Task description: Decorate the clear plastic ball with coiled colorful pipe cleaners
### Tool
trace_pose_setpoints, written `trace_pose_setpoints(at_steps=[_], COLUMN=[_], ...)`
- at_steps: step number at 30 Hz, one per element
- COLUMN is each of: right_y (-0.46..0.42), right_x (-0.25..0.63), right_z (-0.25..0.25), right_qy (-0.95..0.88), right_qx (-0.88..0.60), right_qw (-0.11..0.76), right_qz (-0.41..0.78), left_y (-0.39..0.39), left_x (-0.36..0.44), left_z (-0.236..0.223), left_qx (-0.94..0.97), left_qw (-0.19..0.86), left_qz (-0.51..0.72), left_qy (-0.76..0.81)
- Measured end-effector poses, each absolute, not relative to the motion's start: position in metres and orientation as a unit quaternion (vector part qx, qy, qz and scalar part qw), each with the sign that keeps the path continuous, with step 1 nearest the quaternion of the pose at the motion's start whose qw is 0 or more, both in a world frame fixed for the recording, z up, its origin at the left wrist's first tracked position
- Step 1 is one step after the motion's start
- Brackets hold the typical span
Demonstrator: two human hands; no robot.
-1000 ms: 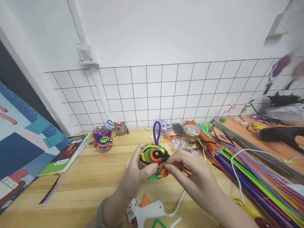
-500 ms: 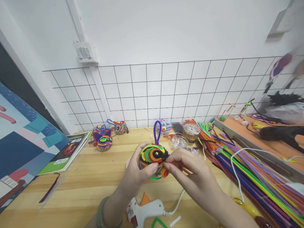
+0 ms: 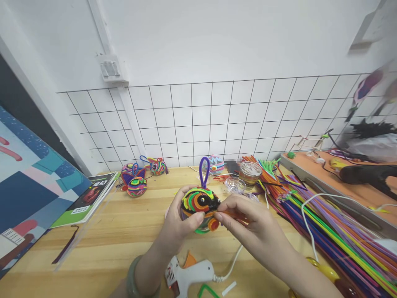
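Note:
Over the front of the table, my left hand (image 3: 182, 221) is wrapped round a round pipe-cleaner ornament (image 3: 198, 200). It is banded in green, yellow, orange and black, with a beady eye, an orange curl low on its right side and a purple loop on top. My right hand (image 3: 248, 217) pinches an orange pipe cleaner (image 3: 237, 215) against the ornament's right side; its loose end runs back under the fingers. Below the hands lies a white glue gun (image 3: 195, 275) with an orange trigger.
Similar finished ornaments (image 3: 137, 186) sit at the back left near a magazine (image 3: 89, 198). Bundled pipe cleaners (image 3: 335, 231) spread along the right, crossed by a white cord (image 3: 305, 223). Clear cups (image 3: 235, 185) stand behind my hands. A glue stick (image 3: 228, 288) lies beside the glue gun.
The ornament has shifted and turned very slightly to the left in my left hand. My right fingers keep their pinch at its right side.

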State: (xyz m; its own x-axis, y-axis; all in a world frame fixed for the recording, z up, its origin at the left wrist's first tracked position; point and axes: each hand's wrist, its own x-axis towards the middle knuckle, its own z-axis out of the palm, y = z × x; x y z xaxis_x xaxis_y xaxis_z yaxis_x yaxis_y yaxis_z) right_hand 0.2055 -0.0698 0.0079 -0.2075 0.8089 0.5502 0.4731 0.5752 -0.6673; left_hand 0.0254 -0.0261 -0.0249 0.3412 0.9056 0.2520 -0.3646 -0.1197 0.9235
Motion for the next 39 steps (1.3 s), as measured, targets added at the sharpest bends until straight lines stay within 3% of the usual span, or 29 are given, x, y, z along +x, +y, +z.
trace_pose_setpoints(at_steps=[21, 27, 39], right_y=[-0.068, -0.074, -0.078], right_x=[0.204, 0.203, 0.196], right_z=[0.001, -0.001, 0.006], right_qy=[-0.727, -0.737, -0.78], right_qx=[-0.436, -0.426, -0.352], right_qw=[0.486, 0.498, 0.51], right_qz=[0.214, 0.164, 0.09], left_y=[-0.027, -0.022, -0.026], left_x=[0.022, 0.006, 0.017], left_z=[-0.014, -0.01, -0.015], left_qx=[0.484, 0.464, 0.485], left_qw=[0.621, 0.605, 0.613], left_qz=[0.573, 0.615, 0.586], left_qy=[0.228, 0.2, 0.213])
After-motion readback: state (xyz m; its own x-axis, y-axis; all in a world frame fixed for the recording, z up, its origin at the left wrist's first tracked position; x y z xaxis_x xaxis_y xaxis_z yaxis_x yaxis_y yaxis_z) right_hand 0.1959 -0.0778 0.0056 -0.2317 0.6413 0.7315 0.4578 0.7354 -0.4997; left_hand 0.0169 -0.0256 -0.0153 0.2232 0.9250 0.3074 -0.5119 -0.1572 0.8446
